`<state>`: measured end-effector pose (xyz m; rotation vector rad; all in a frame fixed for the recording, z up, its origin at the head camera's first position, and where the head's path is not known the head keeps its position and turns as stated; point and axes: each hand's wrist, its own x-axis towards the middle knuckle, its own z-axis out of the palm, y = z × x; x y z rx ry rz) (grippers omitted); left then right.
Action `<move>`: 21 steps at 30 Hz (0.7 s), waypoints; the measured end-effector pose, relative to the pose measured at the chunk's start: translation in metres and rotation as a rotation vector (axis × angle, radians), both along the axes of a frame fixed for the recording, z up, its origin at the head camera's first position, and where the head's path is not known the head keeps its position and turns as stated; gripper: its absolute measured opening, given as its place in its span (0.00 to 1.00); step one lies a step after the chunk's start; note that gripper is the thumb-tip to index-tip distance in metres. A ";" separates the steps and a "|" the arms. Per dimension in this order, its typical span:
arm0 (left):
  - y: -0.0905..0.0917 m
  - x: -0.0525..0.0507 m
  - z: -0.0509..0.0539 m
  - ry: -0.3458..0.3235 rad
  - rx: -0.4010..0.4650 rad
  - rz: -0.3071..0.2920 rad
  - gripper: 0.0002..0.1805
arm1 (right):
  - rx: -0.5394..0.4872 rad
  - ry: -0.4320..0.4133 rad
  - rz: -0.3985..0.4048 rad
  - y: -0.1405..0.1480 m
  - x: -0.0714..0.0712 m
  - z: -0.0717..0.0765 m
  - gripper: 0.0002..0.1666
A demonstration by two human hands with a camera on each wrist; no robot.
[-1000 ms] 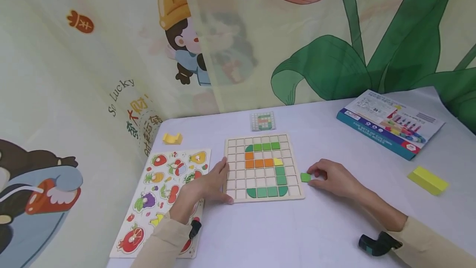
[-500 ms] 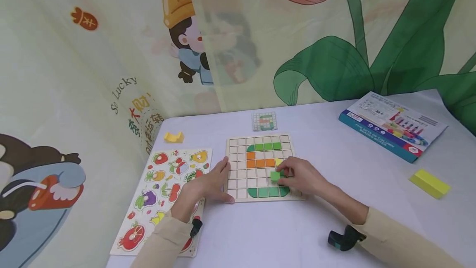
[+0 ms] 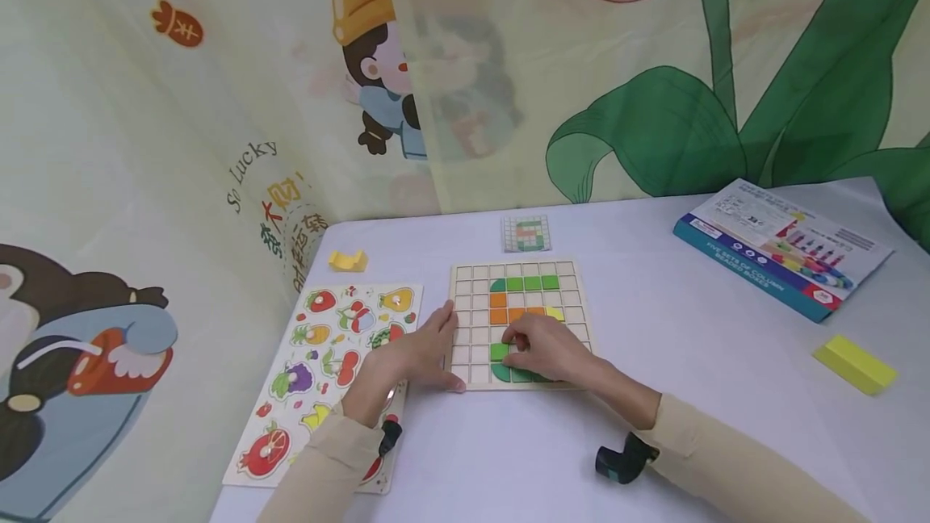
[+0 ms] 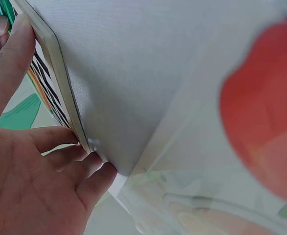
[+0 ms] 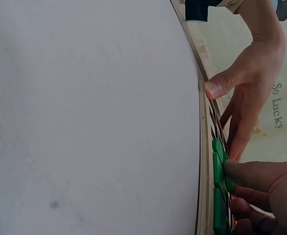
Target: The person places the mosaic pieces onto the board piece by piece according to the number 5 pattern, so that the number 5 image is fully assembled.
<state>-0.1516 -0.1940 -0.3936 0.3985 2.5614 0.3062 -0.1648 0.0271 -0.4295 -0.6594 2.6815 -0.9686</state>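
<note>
The wooden grid board (image 3: 465, 285) lies flat, bearing green tiles (image 3: 533, 283), orange tiles (image 3: 498, 315) and a yellow tile (image 3: 555, 314). Against its left edge rests my left hand (image 3: 417, 357), thumb near the lower corner and fingers higher up; the left wrist view shows the fingertips touching the board's rim (image 4: 60, 73). My right hand (image 3: 552, 349) pinches a green square tile (image 3: 499, 352) by its right side, over the board just above the bottom row of darker green tiles. That hand covers the board's lower right. Whether the pinched tile touches the board, I cannot tell.
Left of the board lies a fruit puzzle (image 3: 291, 345), partly under my left forearm. Behind stand a yellow block (image 3: 348, 261) and a small pattern card (image 3: 526, 234). To the right are a flat box (image 3: 785, 248) and a long yellow block (image 3: 855, 364).
My right hand has carried the green tile leftward, from beside the board's right edge to above its lower middle-left squares. The left hand stays at the left edge.
</note>
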 end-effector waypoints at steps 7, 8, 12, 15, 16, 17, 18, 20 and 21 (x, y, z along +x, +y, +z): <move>0.000 -0.001 0.001 0.004 0.010 -0.003 0.60 | -0.011 -0.005 0.008 0.001 -0.002 0.001 0.14; 0.000 -0.002 0.002 0.003 0.009 -0.003 0.60 | -0.013 -0.006 0.009 0.001 -0.002 0.000 0.14; 0.001 -0.002 0.001 -0.011 0.018 0.005 0.59 | -0.034 -0.013 0.013 0.004 -0.003 -0.001 0.15; 0.002 -0.001 -0.001 -0.023 0.026 0.009 0.60 | -0.073 -0.022 0.011 0.011 -0.002 -0.003 0.14; 0.002 0.000 -0.002 -0.025 0.025 0.007 0.60 | -0.085 -0.015 0.011 0.015 -0.002 -0.003 0.13; 0.002 0.000 -0.002 -0.023 0.024 0.004 0.60 | -0.100 -0.008 0.009 0.019 -0.002 -0.003 0.12; 0.002 0.001 -0.003 -0.021 0.022 0.001 0.60 | -0.109 0.001 0.006 0.023 -0.002 -0.002 0.12; 0.001 0.001 -0.004 -0.015 0.020 -0.001 0.60 | -0.106 0.037 0.000 0.033 -0.003 -0.002 0.12; 0.001 0.002 -0.005 -0.013 0.020 0.000 0.60 | -0.096 0.060 -0.006 0.039 -0.003 -0.001 0.12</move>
